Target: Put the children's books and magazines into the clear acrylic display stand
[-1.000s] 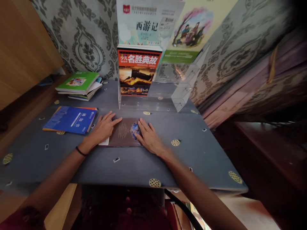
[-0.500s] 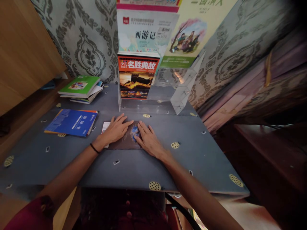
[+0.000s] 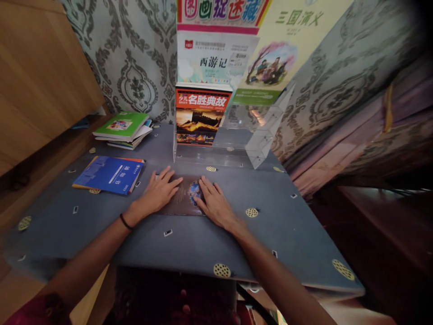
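Note:
A dark brown book [image 3: 182, 201] with a blue picture on its cover lies flat on the table in front of me. My left hand [image 3: 161, 192] rests over its left side, fingers spread, covering most of that end. On the right end lies my right hand [image 3: 216, 203], palm down with the fingers stretched out and the thumb beside the blue picture. Both hands touch the cover, and neither is wrapped around anything.
A clear acrylic rack [image 3: 260, 149] stands behind, holding several books, among them a red-and-black book [image 3: 203, 115]. To the left lie a blue booklet [image 3: 110, 175] and a stack topped by a green book [image 3: 122, 126]. The table has a grey pineapple-print cloth [image 3: 287, 239].
My left hand has slid left across the book, uncovering printed lines and hiding the white patch at its left end. The right hand stays put; the view has shifted slightly.

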A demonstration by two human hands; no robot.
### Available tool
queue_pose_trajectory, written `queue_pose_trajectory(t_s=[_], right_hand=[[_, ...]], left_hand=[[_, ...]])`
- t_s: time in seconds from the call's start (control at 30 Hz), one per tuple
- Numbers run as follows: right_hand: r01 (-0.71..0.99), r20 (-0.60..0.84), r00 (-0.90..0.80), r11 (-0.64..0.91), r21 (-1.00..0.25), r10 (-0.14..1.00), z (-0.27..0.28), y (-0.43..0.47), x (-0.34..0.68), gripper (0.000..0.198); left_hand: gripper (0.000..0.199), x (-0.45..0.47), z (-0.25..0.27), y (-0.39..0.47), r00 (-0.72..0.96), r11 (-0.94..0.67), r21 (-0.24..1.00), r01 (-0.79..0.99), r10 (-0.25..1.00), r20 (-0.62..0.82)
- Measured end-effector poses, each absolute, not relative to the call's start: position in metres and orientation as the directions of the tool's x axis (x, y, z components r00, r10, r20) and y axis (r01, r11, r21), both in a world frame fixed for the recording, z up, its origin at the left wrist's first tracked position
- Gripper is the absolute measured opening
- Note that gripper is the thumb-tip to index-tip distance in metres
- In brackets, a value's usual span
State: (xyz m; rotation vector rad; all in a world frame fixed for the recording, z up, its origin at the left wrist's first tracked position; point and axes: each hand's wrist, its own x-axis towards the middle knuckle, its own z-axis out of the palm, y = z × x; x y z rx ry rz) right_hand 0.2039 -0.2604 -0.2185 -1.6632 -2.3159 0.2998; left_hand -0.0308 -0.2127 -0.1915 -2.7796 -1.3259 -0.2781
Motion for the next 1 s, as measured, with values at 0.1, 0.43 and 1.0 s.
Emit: queue_pose_trajectory(t_s=[0.1,0.43,1.0], right_hand=[[0.886,0.109,-0.312,0.331,-0.325,0.944,-0.221,-0.260,0.205,0.066],[0.898,0.128,-0.294,0.319,-0.304,0.947,-0.219,-0.259,0.205,0.063],[0.475,0.137,-0.820,0.793,-0.381,0.556,-0.177,-0.269,0.095,0.038]], left_hand=[[0.040,-0.065,-0.193,-0.218,0.555,-0.577,0.041,0.816,0.800,0.227],[0.039,-0.109,-0.201,-0.220,0.456,-0.488,0.153,0.859,0.866,0.205],[0.042,-0.118,-0.198,-0.200,0.548,-0.574,0.242,0.782,0.819,0.170]])
